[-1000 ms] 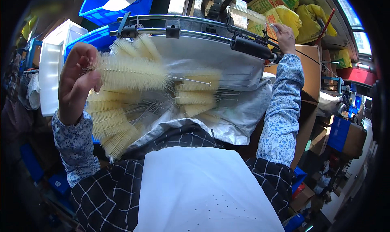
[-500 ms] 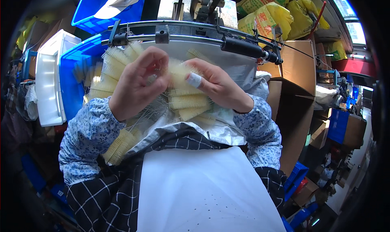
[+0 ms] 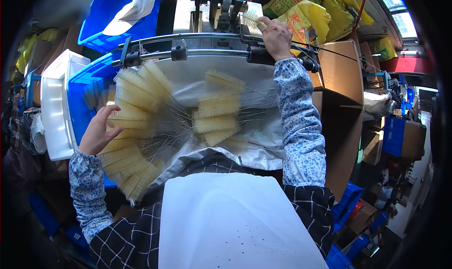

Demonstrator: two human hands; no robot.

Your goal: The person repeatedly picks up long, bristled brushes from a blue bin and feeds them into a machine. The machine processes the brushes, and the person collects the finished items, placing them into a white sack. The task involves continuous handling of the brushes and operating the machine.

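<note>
My right hand (image 3: pixel 278 36) reaches past the metal rails to the machine and pinches a pale-bristled brush (image 3: pixel 251 20); where exactly the fingers grip it is partly hidden. At the left, my left hand (image 3: pixel 100 129) is open, thumb and fingers apart, at the outer edge of a fanned pile of cream bristle brushes (image 3: pixel 134 113). Their thin twisted-wire stems point inward to the middle. A smaller stack of brushes (image 3: pixel 216 111) lies on the grey-white sheet (image 3: pixel 188 90) in front of me, wires toward the right.
Two metal rails (image 3: pixel 212 54) with black clamps cross ahead, below the machine (image 3: pixel 226 10). Blue bins (image 3: pixel 87 88) and a white tray (image 3: pixel 59 104) stand left, with a white cap (image 3: pixel 134 14) over one bin. Cardboard boxes (image 3: pixel 341 71) and yellow sacks (image 3: pixel 310 19) are at right.
My hands, together over the brushes before, have parted. The right went forward to the machine with a brush; the left moved left and down to the pile's edge. The view shifted slightly.
</note>
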